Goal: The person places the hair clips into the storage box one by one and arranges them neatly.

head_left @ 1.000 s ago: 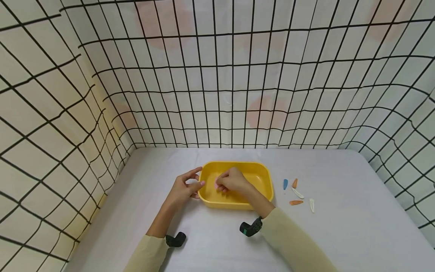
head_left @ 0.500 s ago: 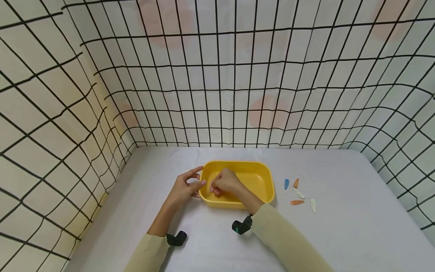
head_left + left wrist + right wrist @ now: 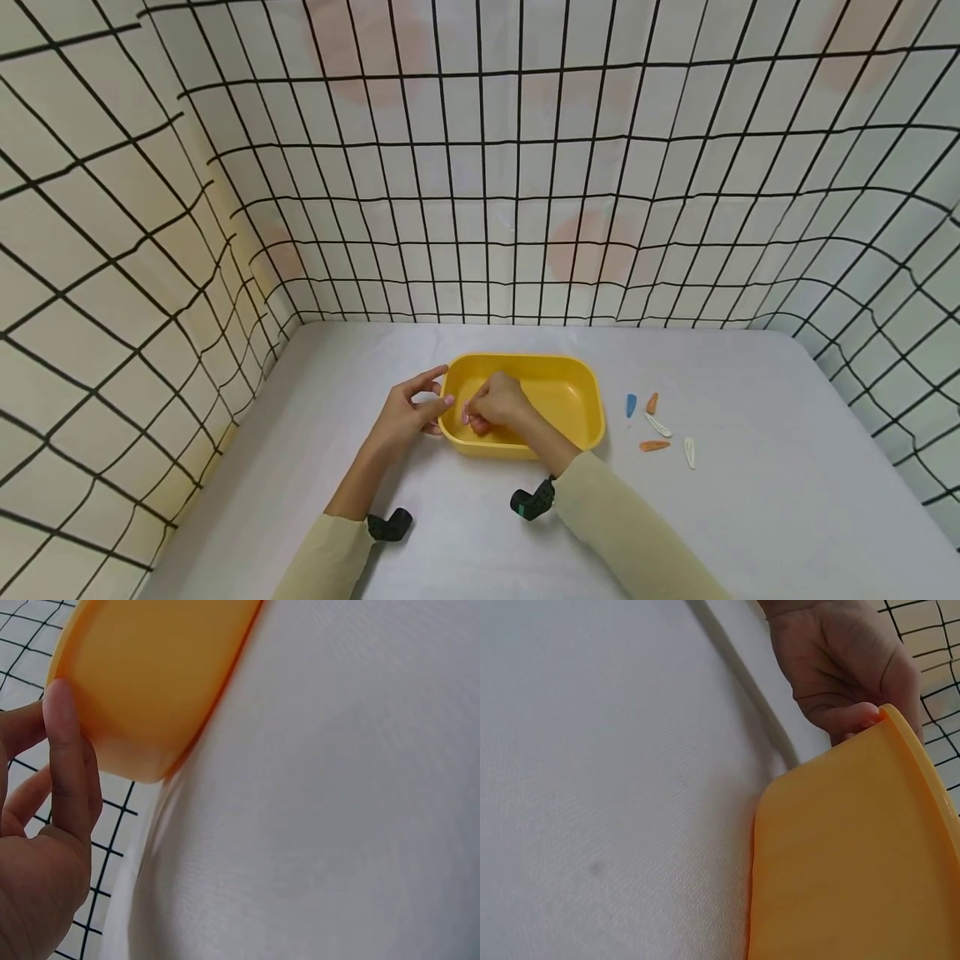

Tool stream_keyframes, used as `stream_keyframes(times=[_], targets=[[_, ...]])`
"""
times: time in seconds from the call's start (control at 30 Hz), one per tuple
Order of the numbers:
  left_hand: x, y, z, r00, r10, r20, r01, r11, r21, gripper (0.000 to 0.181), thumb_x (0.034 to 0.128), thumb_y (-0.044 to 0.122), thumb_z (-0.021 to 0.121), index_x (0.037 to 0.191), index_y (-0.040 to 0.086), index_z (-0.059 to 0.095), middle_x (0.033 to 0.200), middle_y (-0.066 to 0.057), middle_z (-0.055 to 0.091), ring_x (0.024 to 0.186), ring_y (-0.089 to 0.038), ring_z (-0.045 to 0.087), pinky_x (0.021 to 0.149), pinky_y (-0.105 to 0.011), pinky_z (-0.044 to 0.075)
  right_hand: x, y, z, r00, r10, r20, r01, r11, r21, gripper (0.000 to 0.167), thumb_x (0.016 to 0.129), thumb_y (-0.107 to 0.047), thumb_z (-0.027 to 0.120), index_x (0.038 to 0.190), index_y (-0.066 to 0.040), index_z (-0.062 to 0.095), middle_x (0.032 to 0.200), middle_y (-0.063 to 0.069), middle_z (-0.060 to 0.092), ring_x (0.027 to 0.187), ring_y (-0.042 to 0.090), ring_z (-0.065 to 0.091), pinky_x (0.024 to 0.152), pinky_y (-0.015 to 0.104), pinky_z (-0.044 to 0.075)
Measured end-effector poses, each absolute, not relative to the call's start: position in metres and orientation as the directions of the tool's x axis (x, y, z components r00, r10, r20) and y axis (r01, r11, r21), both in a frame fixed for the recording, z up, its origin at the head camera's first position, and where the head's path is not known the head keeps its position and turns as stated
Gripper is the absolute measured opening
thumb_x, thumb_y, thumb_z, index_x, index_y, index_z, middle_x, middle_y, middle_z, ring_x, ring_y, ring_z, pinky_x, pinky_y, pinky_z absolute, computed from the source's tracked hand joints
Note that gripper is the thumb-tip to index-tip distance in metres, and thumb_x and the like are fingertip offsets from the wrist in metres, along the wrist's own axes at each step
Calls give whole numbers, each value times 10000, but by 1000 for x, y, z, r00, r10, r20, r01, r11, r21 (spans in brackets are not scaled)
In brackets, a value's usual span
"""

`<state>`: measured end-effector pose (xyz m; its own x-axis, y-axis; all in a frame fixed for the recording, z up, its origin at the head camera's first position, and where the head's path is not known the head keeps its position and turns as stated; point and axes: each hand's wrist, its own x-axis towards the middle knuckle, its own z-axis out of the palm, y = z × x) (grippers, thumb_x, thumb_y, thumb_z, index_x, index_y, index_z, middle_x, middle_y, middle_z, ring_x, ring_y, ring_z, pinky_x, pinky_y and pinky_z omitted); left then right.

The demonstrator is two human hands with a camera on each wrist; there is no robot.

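Note:
A yellow plastic tray stands on the white table. At its left end my left hand holds the rim, the thumb over the inside and other fingers outside; the left wrist view shows these fingers against the tray wall. My right hand reaches into the left part of the tray and pinches a small pink hair clip, partly covered by the fingers. In the right wrist view the tray wall hides most of the right fingertips.
Right of the tray lie several snap hair clips: a blue clip, an orange clip, another orange clip, a white clip and another white clip. A black-lined grid curtain rises behind the table.
My right hand has moved slightly left inside the tray with the pink clip, then stayed nearly still. The left hand keeps its place at the rim.

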<state>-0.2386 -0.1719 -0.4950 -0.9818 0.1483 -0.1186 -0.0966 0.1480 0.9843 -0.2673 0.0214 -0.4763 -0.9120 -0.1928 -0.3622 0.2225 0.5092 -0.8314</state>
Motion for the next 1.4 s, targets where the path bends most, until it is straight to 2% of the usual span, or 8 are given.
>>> stream_keyframes(times=[0.17, 0.37, 0.57, 0.77, 0.87, 1.07, 1.4], targets=[[-239, -172, -495, -983, 144, -114, -93, 143, 985, 590, 914, 213, 802, 1460, 269, 585, 1196, -125, 519, 596, -179, 643, 607, -263, 627, -265, 28, -474, -918, -196, -346, 203, 517, -832, 119, 916, -59, 733, 833, 13, 776, 631, 72, 682, 531, 141, 670, 556, 229, 603], [-239, -171, -494, -983, 141, -114, -91, 162, 983, 592, 914, 198, 799, 1458, 279, 583, 1198, -114, 531, 605, -191, 655, 615, -285, 634, -263, 44, -468, -920, -228, -319, 164, 515, -841, 144, 940, -145, 750, 902, -14, 794, 686, 75, 687, 563, 170, 651, 574, 219, 592], [-239, -174, -492, -985, 127, -116, -93, 171, 981, 594, 916, 163, 791, 1460, 280, 583, 1202, -107, 527, 585, -178, 626, 594, -270, 626, -263, 68, -461, -932, -259, -252, 90, 509, -856, 172, 958, -194, 742, 989, -33, 794, 759, 67, 697, 637, 173, 656, 647, 239, 611], [-239, -174, -492, -980, 158, -120, -98, 140, 985, 591, 919, 133, 778, 1466, 246, 586, 1208, -126, 517, 574, -164, 644, 580, -266, 623, -259, 94, -447, -937, -275, -215, 63, 473, -879, 197, 966, -186, 733, 1048, -10, 770, 885, 138, 731, 692, 180, 666, 696, 268, 633], [-239, -172, -493, -979, 159, -127, -106, 135, 985, 572, 917, 122, 777, 1447, 251, 606, 1195, -116, 526, 573, -174, 650, 576, -272, 623, -257, 109, -441, -942, -278, -189, 40, 465, -884, 196, 971, -180, 726, 1063, -12, 765, 966, 182, 746, 735, 228, 701, 693, 271, 637], [-239, -171, -494, -977, 160, -138, -121, 112, 986, 571, 910, 121, 786, 1438, 256, 615, 1195, -120, 529, 559, -171, 629, 575, -269, 621, -257, 145, -431, -953, -277, -123, -23, 472, -882, 224, 973, -213, 729, 1085, -21, 751, 1022, 212, 756, 848, 358, 736, 711, 287, 645], [-239, -171, -492, -977, 159, -144, -127, 113, 985, 583, 915, 110, 778, 1459, 213, 594, 1202, -148, 507, 553, -144, 593, 567, -248, 613, -258, 195, -422, -974, -175, -145, 38, 504, -863, 271, 989, -236, 709, 1134, -8, 714, 1089, 227, 731, 842, 281, 707, 751, 287, 638]])
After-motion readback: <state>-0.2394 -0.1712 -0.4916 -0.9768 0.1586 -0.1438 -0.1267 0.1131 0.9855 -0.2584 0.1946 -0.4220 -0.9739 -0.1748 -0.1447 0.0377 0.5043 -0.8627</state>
